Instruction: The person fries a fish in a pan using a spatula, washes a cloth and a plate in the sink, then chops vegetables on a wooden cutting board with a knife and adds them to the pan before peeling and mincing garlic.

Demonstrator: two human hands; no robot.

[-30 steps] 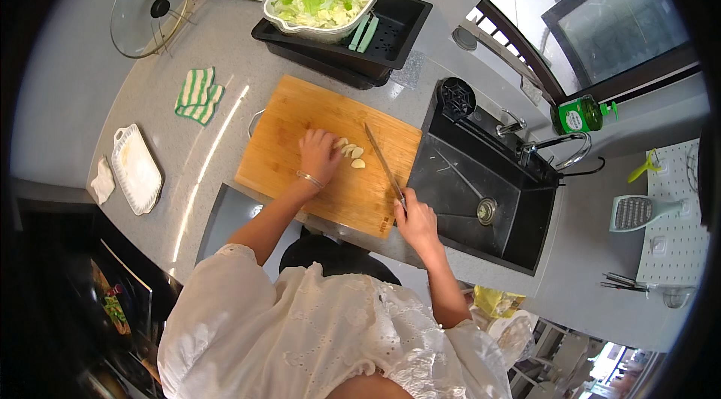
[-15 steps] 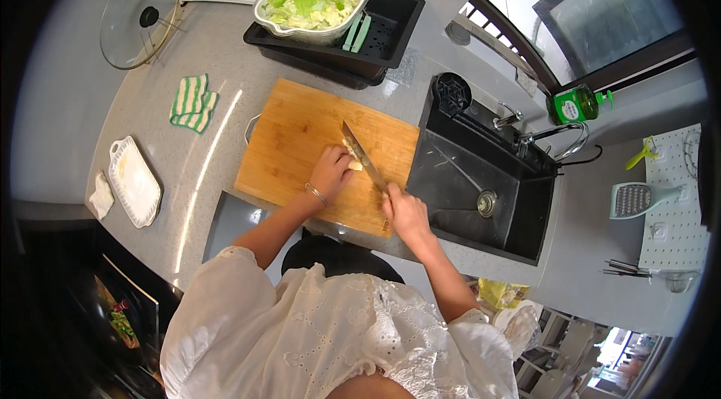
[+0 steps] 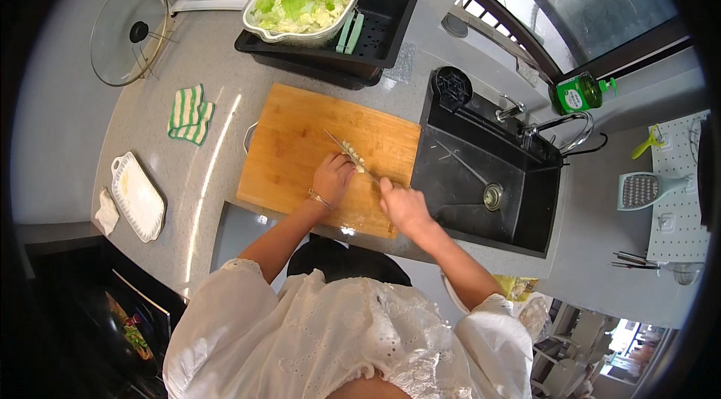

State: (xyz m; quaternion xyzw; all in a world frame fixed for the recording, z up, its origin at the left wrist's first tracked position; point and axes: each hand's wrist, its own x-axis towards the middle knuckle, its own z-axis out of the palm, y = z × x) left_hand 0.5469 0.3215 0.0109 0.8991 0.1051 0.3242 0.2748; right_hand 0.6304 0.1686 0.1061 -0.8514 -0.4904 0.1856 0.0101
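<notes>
A wooden cutting board (image 3: 289,132) lies on the counter in front of me. My right hand (image 3: 404,205) is closed round the handle of a kitchen knife (image 3: 338,142), whose blade stands nearly edge-on and slants up to the left. Small pale pieces that look like garlic (image 3: 360,167) lie along the blade, some on its far side. My left hand (image 3: 335,175), with a bracelet at the wrist, has its fingers curled and pressed together by the blade, holding the pale food; the fingertips are partly hidden.
Beyond the board, a white basin (image 3: 259,29) of torn lettuce rests on a black tray (image 3: 402,19) with green-handled tongs (image 3: 351,32). On the right is a black sink (image 3: 481,166). Leftward are a striped cloth (image 3: 191,115), a white dish (image 3: 139,196) and a glass lid (image 3: 113,31).
The blade has turned from showing its flat side to nearly edge-on. More small pale pieces show beside it. Both hands keep about the same place on the board; the view has shifted slightly.
</notes>
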